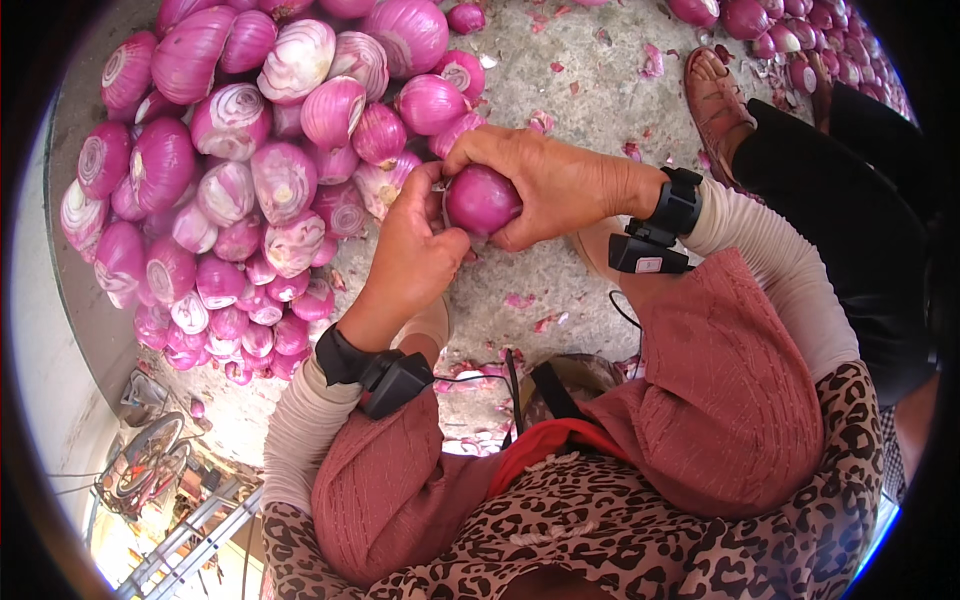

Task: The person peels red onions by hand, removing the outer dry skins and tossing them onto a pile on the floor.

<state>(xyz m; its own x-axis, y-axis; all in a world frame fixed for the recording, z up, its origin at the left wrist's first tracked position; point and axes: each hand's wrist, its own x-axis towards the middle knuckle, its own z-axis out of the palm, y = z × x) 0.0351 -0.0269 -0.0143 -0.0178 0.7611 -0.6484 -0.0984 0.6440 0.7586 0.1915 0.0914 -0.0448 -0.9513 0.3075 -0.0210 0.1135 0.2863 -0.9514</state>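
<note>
A peeled-looking red onion [482,200], smooth and shiny purple, is held above the concrete floor between both hands. My right hand [562,176] wraps it from the right, fingers over the top and thumb below. At the onion's left side, my left hand [409,247] grips with bent fingers and thumb; what lies between those fingertips is partly hidden. Just beyond the hands and to the left spreads a large heap of red onions [285,184], several with cut ends showing pale rings.
Dry onion skins [544,324] litter the concrete floor [592,97]. A second onion heap [817,37] lies at upper right, near another person's sandalled foot [716,105] and dark-trousered leg [832,225]. A bicycle [146,461] and a metal ladder [191,536] stand at lower left.
</note>
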